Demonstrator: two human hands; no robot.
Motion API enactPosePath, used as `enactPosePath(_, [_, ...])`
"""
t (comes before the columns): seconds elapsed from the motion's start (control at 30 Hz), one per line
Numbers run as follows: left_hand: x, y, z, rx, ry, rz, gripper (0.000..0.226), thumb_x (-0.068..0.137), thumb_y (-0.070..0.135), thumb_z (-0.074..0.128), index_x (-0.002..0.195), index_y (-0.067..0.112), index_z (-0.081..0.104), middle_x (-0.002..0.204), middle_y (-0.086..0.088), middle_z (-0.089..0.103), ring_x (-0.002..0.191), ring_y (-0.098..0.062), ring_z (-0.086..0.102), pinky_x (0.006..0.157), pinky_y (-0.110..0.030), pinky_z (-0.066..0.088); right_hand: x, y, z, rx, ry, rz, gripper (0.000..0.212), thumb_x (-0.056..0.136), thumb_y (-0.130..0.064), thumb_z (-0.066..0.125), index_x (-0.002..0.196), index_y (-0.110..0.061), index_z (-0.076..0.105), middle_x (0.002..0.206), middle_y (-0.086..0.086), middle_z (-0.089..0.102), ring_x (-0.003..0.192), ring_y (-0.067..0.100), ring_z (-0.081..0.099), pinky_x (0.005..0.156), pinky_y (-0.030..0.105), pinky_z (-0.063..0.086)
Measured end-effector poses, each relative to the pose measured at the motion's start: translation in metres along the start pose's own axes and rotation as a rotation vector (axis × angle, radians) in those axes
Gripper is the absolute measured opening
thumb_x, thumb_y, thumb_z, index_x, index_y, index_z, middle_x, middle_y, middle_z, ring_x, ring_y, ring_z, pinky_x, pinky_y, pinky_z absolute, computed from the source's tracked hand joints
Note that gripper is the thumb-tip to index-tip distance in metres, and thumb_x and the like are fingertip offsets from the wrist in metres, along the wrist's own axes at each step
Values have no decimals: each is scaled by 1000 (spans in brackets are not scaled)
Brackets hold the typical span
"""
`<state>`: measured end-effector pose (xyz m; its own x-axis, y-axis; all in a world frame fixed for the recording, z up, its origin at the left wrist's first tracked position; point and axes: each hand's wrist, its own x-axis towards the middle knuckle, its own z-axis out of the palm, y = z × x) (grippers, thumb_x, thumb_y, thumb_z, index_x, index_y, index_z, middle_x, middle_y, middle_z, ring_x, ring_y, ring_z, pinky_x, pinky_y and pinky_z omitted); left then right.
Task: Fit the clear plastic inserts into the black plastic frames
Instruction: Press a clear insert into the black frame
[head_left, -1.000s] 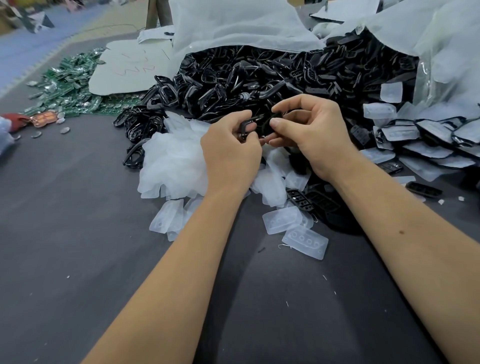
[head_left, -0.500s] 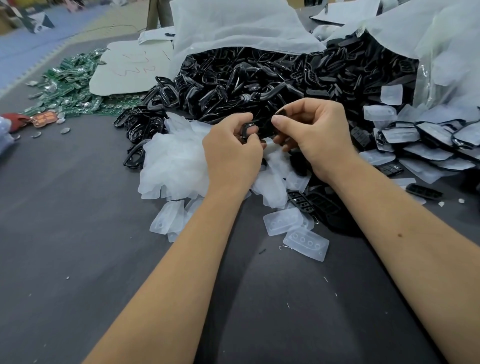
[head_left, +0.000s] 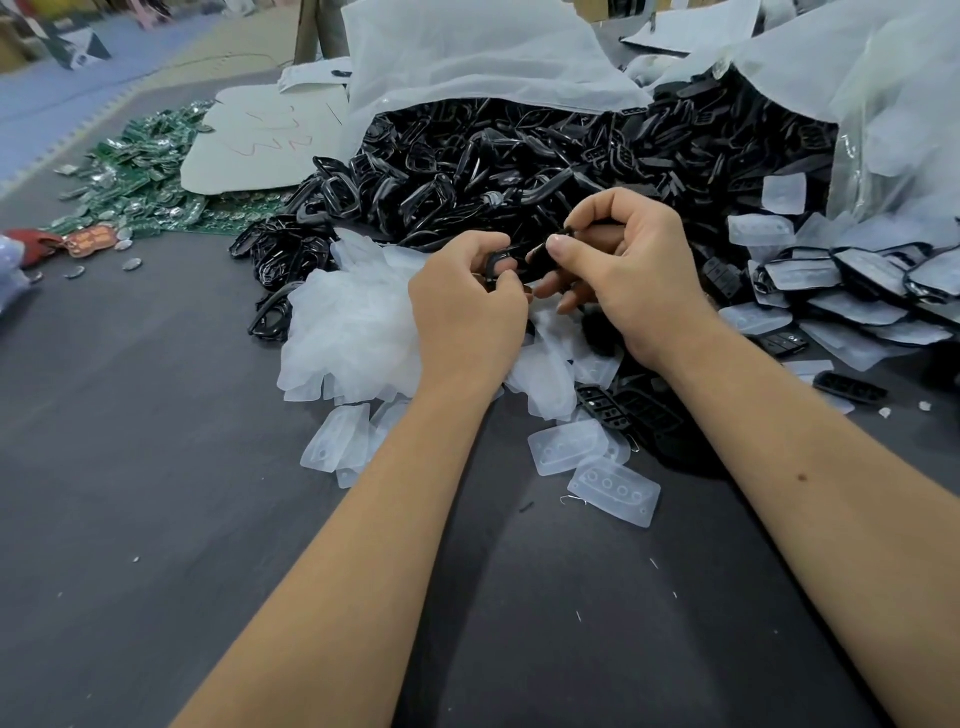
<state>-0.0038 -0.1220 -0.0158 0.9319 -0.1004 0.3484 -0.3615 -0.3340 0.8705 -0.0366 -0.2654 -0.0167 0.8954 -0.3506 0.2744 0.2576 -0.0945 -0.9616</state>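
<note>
bare grey tabletop (head_left: 130, 493) open near and left, clear inserts heap (head_left: 353, 332) and black frames pile (head_left: 519, 166) block ahead, finished stack (head_left: 857, 291) crowds right

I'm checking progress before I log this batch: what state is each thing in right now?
left hand: grips a black frame
right hand: pinches a black part
bag of black frames: open, spilling onto the table
pile of clear inserts: loose, unfitted
two clear inserts: flat on the table, unfitted
fitted frames: stacked at right
</note>
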Motion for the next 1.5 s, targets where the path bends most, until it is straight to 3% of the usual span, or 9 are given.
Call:
enactPosePath(0.17, [-1, 3, -1, -88, -23, -58, 36, 90, -5, 57, 115, 14, 76, 100, 5, 74, 92, -17, 75, 90, -37, 61, 1, 1, -1, -61, 19, -16, 10, 93, -7, 76, 87, -7, 69, 64, 1, 70, 54, 14, 67, 48, 22, 51])
enactPosePath(0.3, [0, 3, -3, -141, -69, -80, 48, 88, -14, 50, 120, 12, 75, 101, -2, 74, 83, -14, 78, 79, -21, 61, 0, 1, -1, -70, 59, -29, 9, 89, -8, 82, 88, -6, 73, 65, 3, 70, 49, 13, 64, 45, 21, 49])
enactPosePath(0.5, [-1, 3, -4, -193, -87, -96, 46, 90, -15, 52, 124, 8, 74, 99, -2, 75, 79, -11, 79, 83, -29, 64, 0, 2, 0, -113, 112, -33, 13, 88, -12, 82, 79, -9, 73, 64, 7, 72, 51, 23, 68, 40, 25, 45])
enactPosePath(0.77, [-4, 6, -4, -142, -79, -90, 44, 90, -11, 54, 123, 11, 75, 110, -1, 76, 83, -10, 78, 84, -37, 64, 2, 4, 0, -196, 94, -32, 13, 87, -18, 83, 79, -9, 76, 67, 9, 74, 44, 22, 64, 39, 23, 43])
enactPosePath(0.97, [-3, 5, -5, -178, -94, -82, 38, 93, -12, 57, 120, 7, 75, 105, -1, 76, 76, -10, 78, 77, -26, 64, 2, 5, 1, -271, 97, -17, 16, 86, -21, 84, 78, -11, 75, 64, 6, 74, 44, 19, 66, 39, 22, 43])
enactPosePath(1.17, [0, 0, -3, -289, -66, -142, 36, 95, -15, 56, 120, 4, 73, 102, -9, 73, 73, -18, 79, 74, -28, 64, 6, 10, 1, -416, 187, -26, 24, 79, -35, 89, 73, -22, 70, 65, -3, 72, 53, 7, 64, 54, 23, 49])
enactPosePath(1.23, [1, -1, -3, -317, -50, -156, 34, 95, -14, 57, 118, 4, 73, 103, -13, 75, 72, -19, 79, 73, -27, 63, 6, 11, 0, -387, 196, -9, 28, 77, -36, 90, 78, -22, 67, 69, -3, 71, 56, 10, 64, 53, 25, 48])
enactPosePath(1.37, [3, -3, -5, -384, -66, -149, 33, 94, -13, 58, 107, 11, 76, 96, -10, 78, 74, -21, 79, 73, -27, 62, 8, 11, -2, -83, 43, 64, 23, 87, -19, 83, 102, -12, 66, 73, 4, 74, 58, 21, 71, 46, 26, 47])
enactPosePath(1.5, [3, -5, -4, -401, -82, -114, 27, 93, -9, 61, 103, 10, 78, 89, -2, 78, 75, -18, 79, 77, -33, 65, 9, 10, -4, 0, -8, 71, 14, 89, -12, 81, 97, -5, 71, 73, 10, 76, 59, 21, 71, 48, 24, 49])
